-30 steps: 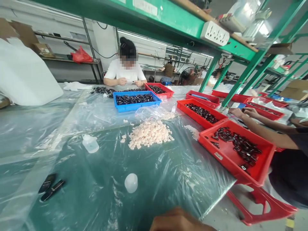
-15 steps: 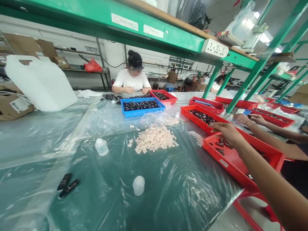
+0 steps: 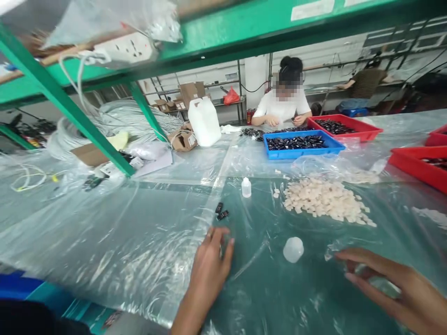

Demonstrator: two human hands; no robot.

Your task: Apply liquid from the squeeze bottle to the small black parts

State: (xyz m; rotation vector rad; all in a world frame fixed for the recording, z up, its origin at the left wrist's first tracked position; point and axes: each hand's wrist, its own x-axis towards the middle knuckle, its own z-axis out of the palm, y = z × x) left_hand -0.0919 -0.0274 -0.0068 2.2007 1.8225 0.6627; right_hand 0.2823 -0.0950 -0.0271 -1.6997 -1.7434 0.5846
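My left hand (image 3: 211, 260) is over the plastic-covered table, just in front of two small black pieces (image 3: 222, 211). Its fingers are bent, with the thumb apart, and I see nothing held. To the right, my right hand (image 3: 380, 274) hovers above the sheet, thumb and fingers apart in a loose curve. By its fingertips is a small clear glint that I cannot make out. Between the hands sits a round whitish translucent container (image 3: 293, 249). Farther back stand a small white dropper bottle (image 3: 246, 187) and a heap of small cream-coloured pieces (image 3: 324, 200).
A blue tray (image 3: 303, 154) of black pieces lies before a person in white across the table. Red trays (image 3: 373, 135) are at the right. A white jug (image 3: 204, 122), coiled cable (image 3: 115, 118) and a green shelf post (image 3: 70, 111) stand to the left.
The view has swung left. My left hand has come into view near the black pieces. A hand that was over the red trays is gone from there; my right hand is now above the table sheet.
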